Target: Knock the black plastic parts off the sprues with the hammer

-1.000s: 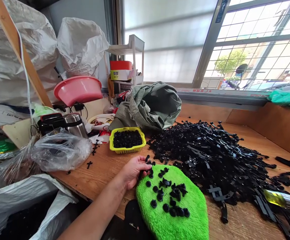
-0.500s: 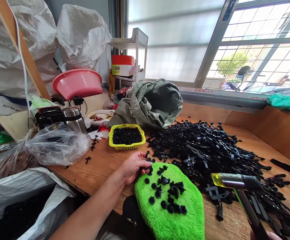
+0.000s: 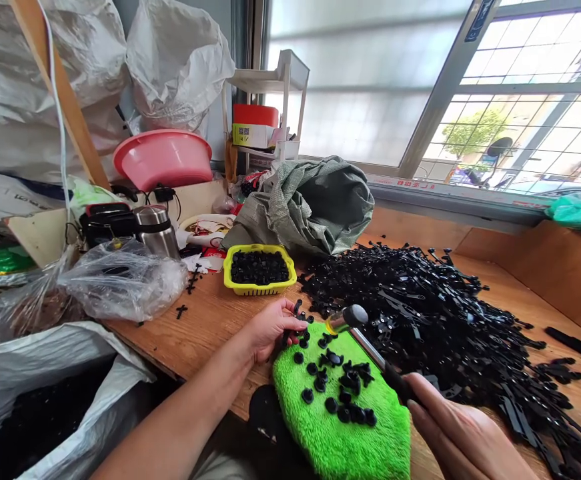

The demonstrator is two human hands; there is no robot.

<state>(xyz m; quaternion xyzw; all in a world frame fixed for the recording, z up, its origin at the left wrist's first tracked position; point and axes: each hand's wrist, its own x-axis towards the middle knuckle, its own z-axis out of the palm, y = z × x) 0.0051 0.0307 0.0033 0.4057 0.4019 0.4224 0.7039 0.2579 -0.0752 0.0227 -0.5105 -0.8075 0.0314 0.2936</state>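
Observation:
My left hand (image 3: 273, 328) is closed around a black plastic part (image 3: 298, 307) at the far left edge of a fuzzy green cloth (image 3: 345, 445). How far the part extends inside the fingers is hidden. My right hand (image 3: 463, 427) grips the black handle of a small hammer (image 3: 373, 351). Its head, yellow at one end and black at the other, hovers over the cloth's far edge, just right of my left fingers. Several small round black plastic pieces (image 3: 331, 405) lie scattered on the cloth.
Behind the cloth stands a yellow basket (image 3: 260, 289) full of small black pieces. A large heap of black plastic parts (image 3: 420, 307) covers the right of the table. A grey-green woven sack (image 3: 290, 207) gapes behind it. Plastic bags (image 3: 125, 287) and a steel flask (image 3: 157, 230) sit left.
The hammer has swung left from over the heap to beside my left hand, and my right hand has come into view with it. My left hand stays at the cloth's edge.

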